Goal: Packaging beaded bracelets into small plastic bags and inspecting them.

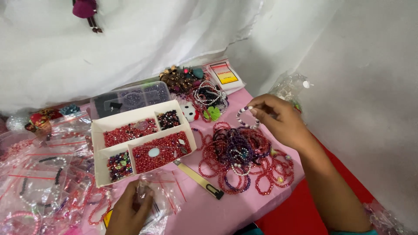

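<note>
My right hand [278, 119] is raised over the pink tabletop [226, 209], its fingers pinching a beaded bracelet [244, 118] of purple and white beads. Just below it lies a heap of red and purple bead bracelets [244, 156]. My left hand [128, 211] rests at the near edge, its fingers closed on a small clear plastic bag [159, 198]. A cream-handled tool with a black tip [199, 179] lies between the two hands.
A white divided box [99, 130] holds red and mixed beads. Behind it sit a clear bead organiser [130, 98], a pile of ornaments [183, 78] and a small packet [224, 74]. Several bagged bracelets [43, 174] cover the left. White cloth hangs behind.
</note>
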